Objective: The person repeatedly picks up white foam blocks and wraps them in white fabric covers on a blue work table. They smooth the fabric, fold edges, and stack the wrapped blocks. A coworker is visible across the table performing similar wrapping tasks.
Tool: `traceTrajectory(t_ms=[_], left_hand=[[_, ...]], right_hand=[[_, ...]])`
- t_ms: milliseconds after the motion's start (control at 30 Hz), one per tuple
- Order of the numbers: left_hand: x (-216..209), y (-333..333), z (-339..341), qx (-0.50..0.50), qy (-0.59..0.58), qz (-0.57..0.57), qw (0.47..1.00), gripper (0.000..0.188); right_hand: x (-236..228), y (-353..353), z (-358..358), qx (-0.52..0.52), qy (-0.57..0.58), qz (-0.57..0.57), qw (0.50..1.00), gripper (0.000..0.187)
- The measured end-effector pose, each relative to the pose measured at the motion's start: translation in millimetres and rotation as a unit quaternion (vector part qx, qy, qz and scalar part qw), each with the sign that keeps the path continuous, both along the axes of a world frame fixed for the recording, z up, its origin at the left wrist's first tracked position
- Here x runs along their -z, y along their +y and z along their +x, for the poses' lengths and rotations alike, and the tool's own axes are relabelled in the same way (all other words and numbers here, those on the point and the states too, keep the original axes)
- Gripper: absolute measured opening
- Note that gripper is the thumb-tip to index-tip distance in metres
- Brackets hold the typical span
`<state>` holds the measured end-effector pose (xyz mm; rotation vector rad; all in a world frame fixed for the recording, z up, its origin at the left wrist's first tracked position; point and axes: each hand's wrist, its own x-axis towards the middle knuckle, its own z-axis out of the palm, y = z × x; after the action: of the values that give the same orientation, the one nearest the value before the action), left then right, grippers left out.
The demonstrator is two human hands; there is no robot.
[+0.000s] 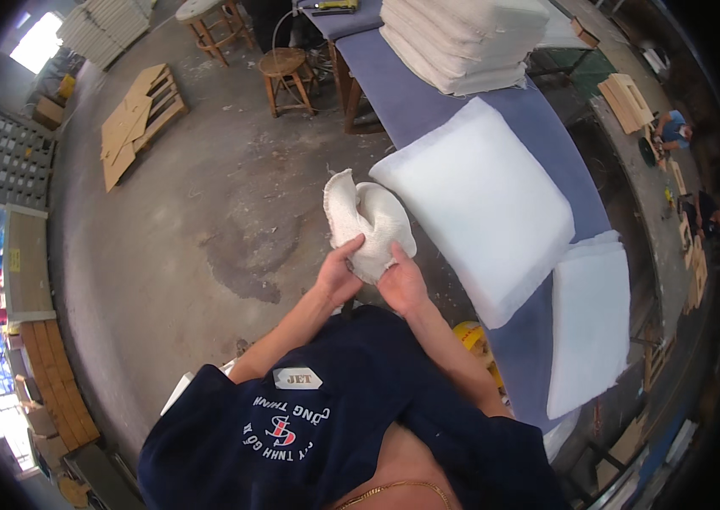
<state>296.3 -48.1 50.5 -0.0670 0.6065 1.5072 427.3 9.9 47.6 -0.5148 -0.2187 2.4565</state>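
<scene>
A folded, cream-coloured piece of thick fabric (374, 223) is held up in front of me, its top edges curling over. My left hand (341, 270) grips its lower left side, thumb on the near face. On the lower right side my right hand (402, 279) is closed on the same fabric, and the fingers behind it are hidden. To the right, a white padded cushion (487, 204) lies flat on the blue-covered table (508, 357), its near left corner overhanging the table's edge.
A stack of white fabric pieces (462, 42) stands at the table's far end. More white pads (591, 327) lie at the right. Wooden stools (283, 64) and a pallet with cardboard (139, 119) stand on the floor. People (674, 130) work at far right.
</scene>
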Motion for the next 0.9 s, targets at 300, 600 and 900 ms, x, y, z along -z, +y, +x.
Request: traceTrajectory(t_ms=[300, 600, 900], left_hand=[[57, 32, -95, 0.179, 0.010, -0.142, 0.974, 0.050], [75, 47, -99, 0.000, -0.054, -0.092, 0.994, 0.046], [52, 46, -176, -0.152, -0.131, 0.005, 0.980, 0.067]], right_hand=[[49, -33, -18, 0.120, -0.112, 0.114, 0.980, 0.064], [59, -54, -1, 0.211, -0.067, 0.079, 0.972, 0.062], [47, -48, -48, 0.166, -0.134, 0.049, 0.976, 0.052]])
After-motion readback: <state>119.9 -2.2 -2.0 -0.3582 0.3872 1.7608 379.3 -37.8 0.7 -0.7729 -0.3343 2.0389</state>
